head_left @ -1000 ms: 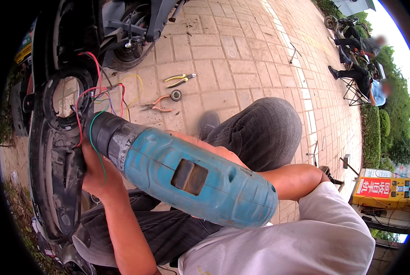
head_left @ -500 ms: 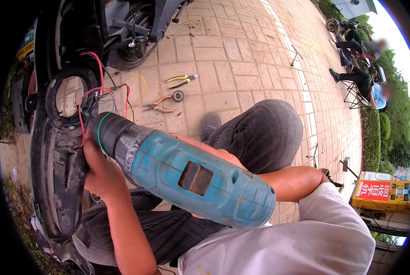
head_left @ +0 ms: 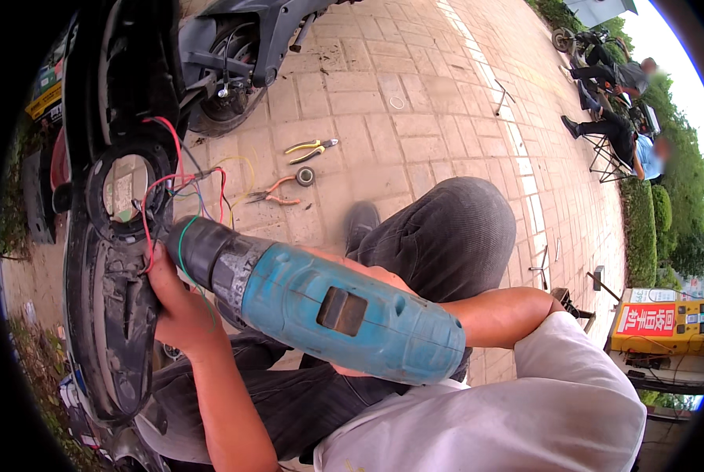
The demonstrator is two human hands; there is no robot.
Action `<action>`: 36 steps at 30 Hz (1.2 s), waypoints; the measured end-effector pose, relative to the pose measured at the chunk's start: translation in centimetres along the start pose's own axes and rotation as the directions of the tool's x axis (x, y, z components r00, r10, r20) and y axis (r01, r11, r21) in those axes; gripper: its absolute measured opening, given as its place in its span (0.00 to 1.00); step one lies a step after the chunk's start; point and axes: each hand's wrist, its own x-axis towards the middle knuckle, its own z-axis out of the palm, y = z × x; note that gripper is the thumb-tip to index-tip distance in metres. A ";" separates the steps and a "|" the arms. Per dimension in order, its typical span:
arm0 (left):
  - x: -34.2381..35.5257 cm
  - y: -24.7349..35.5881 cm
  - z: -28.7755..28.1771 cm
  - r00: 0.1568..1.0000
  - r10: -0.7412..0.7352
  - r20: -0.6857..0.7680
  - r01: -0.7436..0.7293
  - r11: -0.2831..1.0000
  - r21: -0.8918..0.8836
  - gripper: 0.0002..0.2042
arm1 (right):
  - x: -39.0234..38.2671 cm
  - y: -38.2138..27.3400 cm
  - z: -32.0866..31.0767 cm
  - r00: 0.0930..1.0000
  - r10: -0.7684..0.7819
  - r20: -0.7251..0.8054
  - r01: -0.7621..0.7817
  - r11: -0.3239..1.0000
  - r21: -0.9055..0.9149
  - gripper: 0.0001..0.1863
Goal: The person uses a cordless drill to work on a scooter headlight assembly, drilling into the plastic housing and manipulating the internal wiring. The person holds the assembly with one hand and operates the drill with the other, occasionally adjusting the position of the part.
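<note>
A teal cordless drill (head_left: 304,295) with a dark grey chuck lies across the middle of the view, its nose pointing left at the panel. My right hand (head_left: 360,266) grips it from beneath; most of those fingers are hidden behind the drill body. On the left stands a long black plastic panel (head_left: 116,315) with a round ring opening (head_left: 100,185). Just below the ring, my left hand (head_left: 185,308) holds the panel's edge, fingers partly out of sight behind it. Red, green, blue and yellow wires (head_left: 180,177) hang by the ring, and a green one crosses the chuck. The drill's tip is hidden.
Yellow-handled cutters (head_left: 312,149), orange-handled pliers (head_left: 277,193) and a tape roll (head_left: 304,176) lie on the brick paving. A scooter wheel (head_left: 230,79) stands beyond. Two people sit at the far right, above a yellow machine (head_left: 667,326).
The drill's nose and the panel ring sit slightly lower and further right in view. Both hands keep their grips.
</note>
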 end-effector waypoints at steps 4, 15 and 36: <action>0.2 -0.4 -1.8 0.999 -0.036 0.023 0.038 0.996 -0.081 0.17 | 1.2 0.9 1.4 0.907 -0.422 0.000 0.408 0.877 -0.253 0.42; -1.1 3.6 3.4 0.994 0.018 0.108 0.027 0.916 -0.399 0.15 | 1.1 3.9 2.1 0.858 -0.508 -0.070 0.506 0.861 -0.048 0.44; -1.3 3.3 4.9 0.983 -0.018 0.185 0.104 0.878 -0.468 0.14 | 1.8 1.6 1.5 0.831 -0.553 -0.060 0.542 0.828 -0.144 0.37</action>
